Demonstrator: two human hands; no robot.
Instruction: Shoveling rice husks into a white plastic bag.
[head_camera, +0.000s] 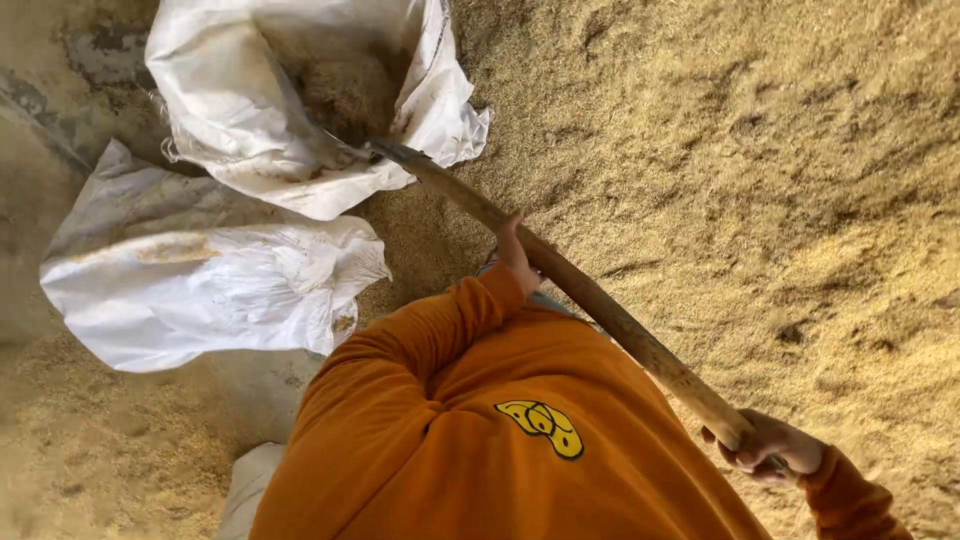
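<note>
The wooden shovel handle (580, 290) runs from lower right to the open white sack (300, 110) at upper left, gripped by the left hand (515, 255) mid-shaft and the right hand (770, 448) at its end, the sack part filled and a broad grain heap (760, 170) left.

1. The left hand (515, 252) grips a long wooden handle (590, 300) midway
2. The right hand (765, 447) is closed round its near end
3. The handle's far end dips into an open white sack (250, 110)
4. A flat white sack (190, 280) lies beside it
5. Loose golden grain (760, 170) covers the ground
</note>
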